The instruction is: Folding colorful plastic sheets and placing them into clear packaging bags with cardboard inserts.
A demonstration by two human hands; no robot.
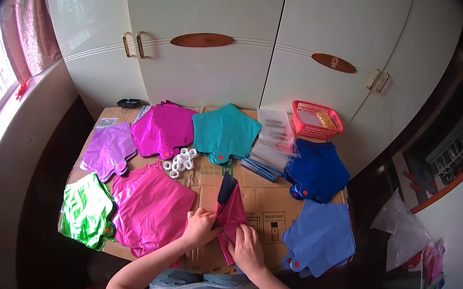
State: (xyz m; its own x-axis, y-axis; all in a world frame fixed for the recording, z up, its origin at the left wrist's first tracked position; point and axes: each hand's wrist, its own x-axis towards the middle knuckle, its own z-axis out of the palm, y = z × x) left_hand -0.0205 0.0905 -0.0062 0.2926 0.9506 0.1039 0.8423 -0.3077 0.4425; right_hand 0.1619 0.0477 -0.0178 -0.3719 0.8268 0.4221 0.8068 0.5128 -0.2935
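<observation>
Flattened cardboard (270,208) is lying before white wardrobes; the left hand (199,228) and right hand (247,249) are both pinching a folded red foil balloon (231,212) (pink stack (150,210) beside).

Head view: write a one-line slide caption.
Both hands, left and right, fold a dark pink foil balloon among colourful balloon stacks.

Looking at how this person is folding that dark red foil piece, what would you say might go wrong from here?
Both hands, left hand and right hand, pinch the folded red foil piece; hard creasing might tear the foil. The pink foil stack lies right beside the left wrist and could be nudged. The small white rings sit loose and might scatter.
</observation>
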